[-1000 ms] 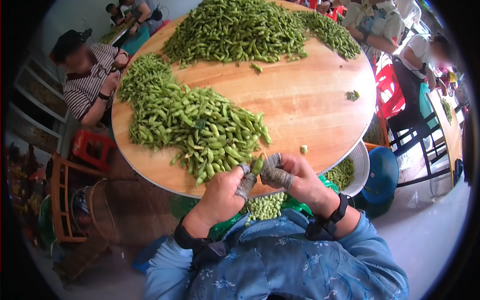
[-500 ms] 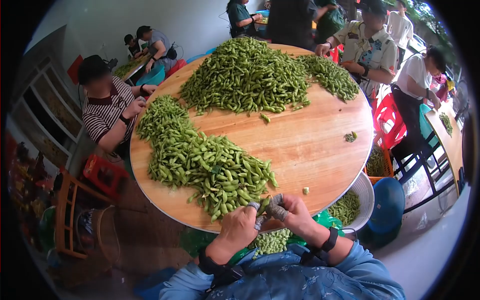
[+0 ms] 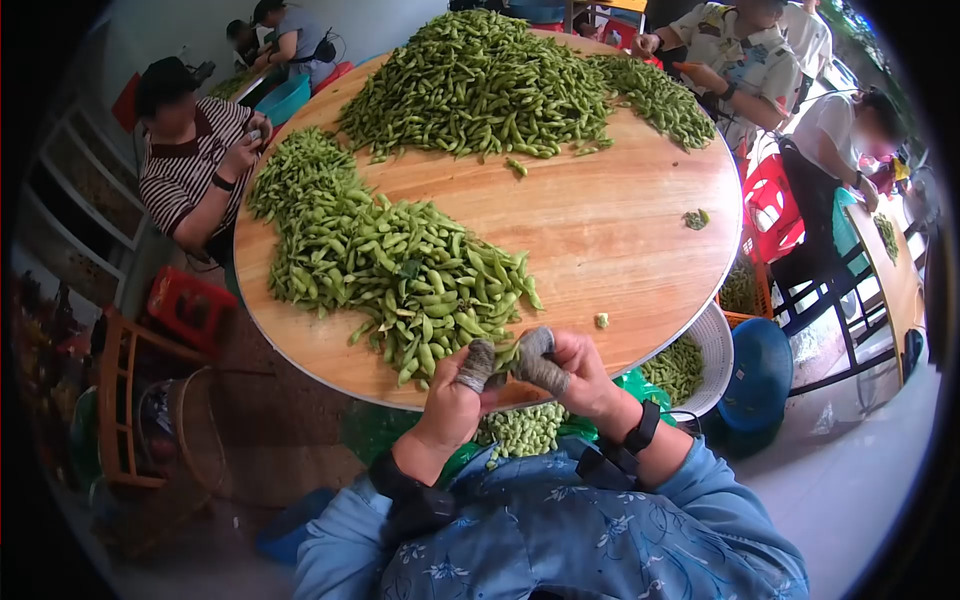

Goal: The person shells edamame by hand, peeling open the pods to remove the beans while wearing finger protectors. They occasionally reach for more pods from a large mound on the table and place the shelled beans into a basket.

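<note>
At the near edge of the round wooden table (image 3: 590, 250), my left hand (image 3: 455, 402) and my right hand (image 3: 582, 378) are close together, with grey wrapping round the fingers. Between them they pinch a green soybean pod (image 3: 508, 357), partly hidden by the fingers. Just beyond my left hand spreads a heap of soybean pods (image 3: 425, 290). Below my hands, a pile of shelled soybeans (image 3: 525, 428) rests on a green plastic bag (image 3: 628, 385) at my lap.
A taller pod mound (image 3: 490, 90) fills the table's far side. A white basket (image 3: 715, 355) with pods and a blue basin (image 3: 757, 372) stand at the right. A person in a striped shirt (image 3: 185, 170) sits at the left; others work behind. A red stool (image 3: 190, 308) is at lower left.
The view has tilted down, so the table sits higher in the picture. My left hand has turned, its wrapped thumb now showing on top. Both hands remain at the pod.
</note>
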`<state>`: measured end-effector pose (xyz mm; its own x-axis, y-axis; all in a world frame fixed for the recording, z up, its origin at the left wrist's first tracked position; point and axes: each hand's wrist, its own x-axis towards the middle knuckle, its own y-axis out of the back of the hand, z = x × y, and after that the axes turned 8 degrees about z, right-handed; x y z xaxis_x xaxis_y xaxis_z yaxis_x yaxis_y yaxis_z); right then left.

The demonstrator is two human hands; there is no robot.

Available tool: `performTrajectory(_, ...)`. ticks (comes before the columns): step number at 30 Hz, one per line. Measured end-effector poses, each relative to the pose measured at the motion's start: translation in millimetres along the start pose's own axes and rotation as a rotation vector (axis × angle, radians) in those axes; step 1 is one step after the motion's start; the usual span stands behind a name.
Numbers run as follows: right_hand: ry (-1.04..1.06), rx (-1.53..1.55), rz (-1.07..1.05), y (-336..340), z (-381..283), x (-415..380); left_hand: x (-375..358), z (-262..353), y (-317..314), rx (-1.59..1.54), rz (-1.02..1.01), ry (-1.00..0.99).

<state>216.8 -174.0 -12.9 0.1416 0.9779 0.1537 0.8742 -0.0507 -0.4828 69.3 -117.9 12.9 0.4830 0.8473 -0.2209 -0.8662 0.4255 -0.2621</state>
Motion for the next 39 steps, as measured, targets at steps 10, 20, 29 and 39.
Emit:
performTrajectory(10,-0.182,-0.119,0.002,0.3,-27.8,-1.9,6.9,0.6,7.5,0.39,-0.221,-0.266)
performTrajectory(20,-0.053,-0.367,-0.016,-6.6,-31.1,-7.0,-1.4,7.0,7.4,0.143,-0.247,0.054)
performTrajectory(29,0.237,-0.981,-0.087,-5.4,-25.7,-7.5,-1.2,1.1,2.7,0.022,-0.154,0.085)
performTrajectory(39,-0.084,-0.571,0.118,-2.1,-34.1,-15.1,0.0,3.9,17.8,0.179,-0.135,0.041)
